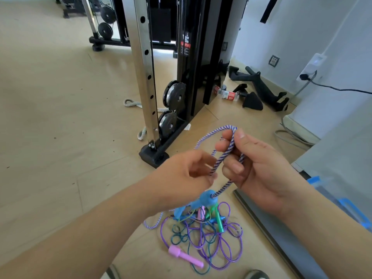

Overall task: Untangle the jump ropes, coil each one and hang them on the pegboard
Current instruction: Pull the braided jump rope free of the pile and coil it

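A purple-and-white striped jump rope [221,158] loops up between my hands. My right hand [259,168] grips the loop's top, fingers curled round the cord. My left hand [185,174] pinches the same rope lower down. Its blue handles [203,202] dangle just below my left hand. On the floor beneath lies a tangle of thin purple rope [225,246] and teal rope [179,238], with a pink handle [185,254] at the front and a green handle [218,220] in the pile. No pegboard is in view.
A cable machine with a chrome post [147,77] and black base [153,156] stands straight ahead. Black handles [259,89] and a plastic bottle [227,94] lie by the wall. A grey panel edge [267,224] and a blue-trimmed bin [346,206] are at my right.
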Demonstrator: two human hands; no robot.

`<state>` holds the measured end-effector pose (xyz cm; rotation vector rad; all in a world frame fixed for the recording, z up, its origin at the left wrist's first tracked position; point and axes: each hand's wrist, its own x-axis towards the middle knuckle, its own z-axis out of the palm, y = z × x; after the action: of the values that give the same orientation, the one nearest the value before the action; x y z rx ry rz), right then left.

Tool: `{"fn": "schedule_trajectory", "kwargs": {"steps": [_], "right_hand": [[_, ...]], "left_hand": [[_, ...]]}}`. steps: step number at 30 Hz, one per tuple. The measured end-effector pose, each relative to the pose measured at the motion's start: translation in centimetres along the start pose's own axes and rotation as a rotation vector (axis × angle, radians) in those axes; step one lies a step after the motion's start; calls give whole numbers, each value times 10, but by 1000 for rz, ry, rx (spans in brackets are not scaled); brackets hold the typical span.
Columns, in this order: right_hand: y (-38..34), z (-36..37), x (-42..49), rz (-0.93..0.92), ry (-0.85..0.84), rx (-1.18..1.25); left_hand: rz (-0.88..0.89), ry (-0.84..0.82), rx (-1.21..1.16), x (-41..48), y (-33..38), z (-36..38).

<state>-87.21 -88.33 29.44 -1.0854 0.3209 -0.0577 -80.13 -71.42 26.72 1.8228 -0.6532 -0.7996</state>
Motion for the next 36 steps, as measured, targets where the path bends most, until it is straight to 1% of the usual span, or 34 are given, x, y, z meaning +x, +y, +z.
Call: {"fn": "schedule_trajectory", "kwargs": {"steps": [1,2,3,4,6,7,8,10,11,12,13,17,18,20,21,22,25,27,30,31,32,34,35,36], "right_hand": [[1,-1,0,5,2,-3],[2,-2,1,10,12,-50],[4,-3,2,11,43,-149],[7,-5,2,5,99,-288],[12,-9,2,-6,206,-577],[12,-10,1,-5,212,-668],[12,-10,-1,-3,194,-709],[9,-7,-4,-8,136,-691],[8,-7,-5,-15,111,-675],[7,-6,-6,-21,91,-665],[6,-6,-7,-27,72,-657],[5,-6,-9,-21,-20,-585],[5,-6,-8,-18,-26,-562],[6,-9,-4,-5,15,-536],[7,-12,-2,15,41,-534],[8,-15,0,45,54,-534],[12,-21,0,160,6,-520],[15,-21,0,218,-52,-523],[15,-16,-2,271,-126,-413],[13,-13,-3,267,-147,-344],[10,-10,-4,247,-154,-256],[4,-2,-4,186,-102,-87],[3,0,-3,163,-58,-23],[3,2,0,145,-18,41]], "left_hand": [[9,-23,37,-1,1,2],[19,-2,65,0,2,4],[39,63,70,1,4,4],[56,162,49,4,6,2],[43,341,29,9,7,-7],[11,371,85,11,4,-14],[-32,342,212,12,-1,-19],[-144,195,510,10,-14,-23],[-190,137,592,9,-20,-20],[-219,104,594,8,-23,-16],[-204,88,543,8,-25,-12],[72,100,261,3,-10,-3],[109,79,204,3,-7,-4],[129,38,148,0,2,-6],[147,63,146,0,5,-9],[170,122,136,1,8,-12],[220,405,40,4,12,-26],[204,564,9,7,11,-33],[177,664,125,14,-4,-41],[141,646,215,16,-11,-42],[74,568,333,17,-18,-41],[-85,275,554,16,-26,-30],[-133,133,599,12,-27,-20],[-139,31,613,8,-24,-7]]}}
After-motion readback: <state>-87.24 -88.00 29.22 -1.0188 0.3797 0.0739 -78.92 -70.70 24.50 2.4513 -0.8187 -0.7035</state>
